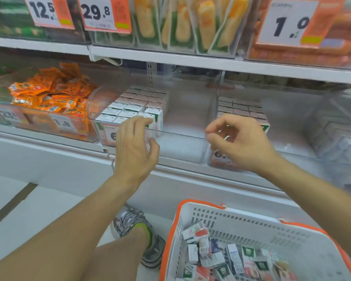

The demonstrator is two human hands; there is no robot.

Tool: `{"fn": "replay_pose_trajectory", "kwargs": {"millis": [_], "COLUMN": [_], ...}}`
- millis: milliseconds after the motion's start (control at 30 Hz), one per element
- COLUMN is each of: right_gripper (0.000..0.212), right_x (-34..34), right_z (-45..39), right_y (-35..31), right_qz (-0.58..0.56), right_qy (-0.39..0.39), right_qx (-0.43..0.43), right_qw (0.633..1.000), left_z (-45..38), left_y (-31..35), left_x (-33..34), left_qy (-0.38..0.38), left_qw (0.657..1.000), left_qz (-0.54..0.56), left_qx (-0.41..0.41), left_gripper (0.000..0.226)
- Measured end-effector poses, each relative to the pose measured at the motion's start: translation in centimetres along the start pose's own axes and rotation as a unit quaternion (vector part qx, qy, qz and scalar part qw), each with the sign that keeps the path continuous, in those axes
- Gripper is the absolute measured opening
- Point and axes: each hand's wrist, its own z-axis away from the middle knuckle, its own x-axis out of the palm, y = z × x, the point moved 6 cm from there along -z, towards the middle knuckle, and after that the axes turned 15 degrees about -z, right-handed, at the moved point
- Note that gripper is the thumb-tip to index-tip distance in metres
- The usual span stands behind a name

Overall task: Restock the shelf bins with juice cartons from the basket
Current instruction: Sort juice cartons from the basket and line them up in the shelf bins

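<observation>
hovering before clear plastic bin (182, 136), both bare hands hold nothing.

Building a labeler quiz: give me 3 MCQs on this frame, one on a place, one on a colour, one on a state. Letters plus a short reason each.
1. Where is the basket?
A. on the top shelf
B. low at the right, below the shelf bins
C. inside a bin

2. What colour is the basket's rim?
A. orange
B. blue
C. black

3. What is the left hand doing?
A. holding a carton
B. holding nothing, fingers loosely spread before the clear bin
C. gripping the basket handle

Key: 1 B, it sits by the shoe. 2 A, orange edging on white plastic. 3 B, no carton in its grip; the juice cartons stand behind its fingers.
</observation>
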Motion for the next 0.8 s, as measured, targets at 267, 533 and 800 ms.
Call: {"fn": "replay_pose_trajectory", "kwargs": {"millis": [267, 533, 800], "right_gripper": [0.005, 0.006, 0.020], "right_x": [-4.3, -5.0, -2.8], "right_z": [14.2, 23.4, 27.4], "right_y": [19.1, 28.2, 32.7], "right_qz": [-0.057, -0.049, -0.053], "right_qy": [0.003, -0.007, -0.093], "right_qx": [0.300, 0.450, 0.511], "right_qw": [0.952, 0.892, 0.853], "left_z": [13.2, 23.9, 26.6], "left_y": [10.8, 9.1, 9.0], "left_x": [8.1, 15.2, 22.1], "left_qy": [-0.469, -0.611, -0.571], "left_qw": [0.865, 0.791, 0.819], "left_qz": [0.092, -0.008, -0.016], "left_qx": [0.151, 0.032, -0.055], "left_gripper": [0.023, 0.046, 0.059]}}
